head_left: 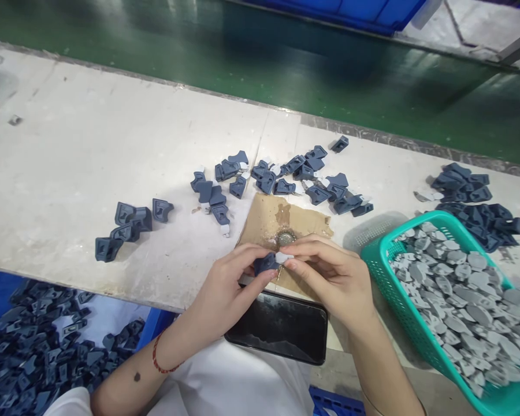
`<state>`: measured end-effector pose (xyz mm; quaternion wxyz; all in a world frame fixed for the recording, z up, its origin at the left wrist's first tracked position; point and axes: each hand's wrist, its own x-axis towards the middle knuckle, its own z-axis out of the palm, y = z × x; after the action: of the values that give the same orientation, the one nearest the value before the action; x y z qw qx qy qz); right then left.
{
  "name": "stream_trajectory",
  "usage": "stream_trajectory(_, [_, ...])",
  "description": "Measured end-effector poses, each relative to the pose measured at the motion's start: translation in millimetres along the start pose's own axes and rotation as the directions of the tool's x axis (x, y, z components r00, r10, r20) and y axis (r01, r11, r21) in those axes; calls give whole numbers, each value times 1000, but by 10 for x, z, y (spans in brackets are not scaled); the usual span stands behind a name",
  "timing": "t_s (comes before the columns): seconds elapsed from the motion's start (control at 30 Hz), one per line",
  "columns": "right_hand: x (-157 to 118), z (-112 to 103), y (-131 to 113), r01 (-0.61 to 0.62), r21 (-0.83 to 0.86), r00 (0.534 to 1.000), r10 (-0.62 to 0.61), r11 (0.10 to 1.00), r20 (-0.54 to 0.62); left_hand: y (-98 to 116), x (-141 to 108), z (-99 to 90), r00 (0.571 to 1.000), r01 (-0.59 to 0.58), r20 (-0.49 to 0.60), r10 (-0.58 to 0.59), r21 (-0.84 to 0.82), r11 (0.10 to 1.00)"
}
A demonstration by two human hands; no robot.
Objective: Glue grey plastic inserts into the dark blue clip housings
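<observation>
Pinched between the thumb and fingers of my left hand is a dark blue plastic part. My right hand grips a small light grey plastic piece, which meets the right end of the blue part. Whether the two are joined cannot be made out. Just beyond my fingers, a small round metal cap-like object sits on a torn piece of brown cardboard. Below my hands lies a black phone, its screen dark.
Several blue parts lie across the white table, some with grey pieces attached. A green basket of grey pieces stands at right, near piled blue parts. A blue bin of blue parts is at lower left. A green surface runs behind.
</observation>
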<state>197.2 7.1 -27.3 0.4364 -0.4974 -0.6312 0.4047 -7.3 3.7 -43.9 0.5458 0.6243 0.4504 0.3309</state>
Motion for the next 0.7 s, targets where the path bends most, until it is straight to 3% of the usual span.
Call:
stream_trajectory(0.27, [28, 11, -26, -42, 0, 999, 42, 999, 30, -8, -1, -6, 1000, -29, 4, 29, -6, 1000])
stream_trajectory(0.47, [19, 26, -85, -33, -93, 998, 37, 995, 49, 18, 21, -4, 1000, -19, -17, 18, -24, 1000])
stream_trajectory(0.7, [28, 4, -40, -105, -53, 988, 110, 993, 107, 40, 21, -11, 1000, 3, -16, -3, -4, 1000])
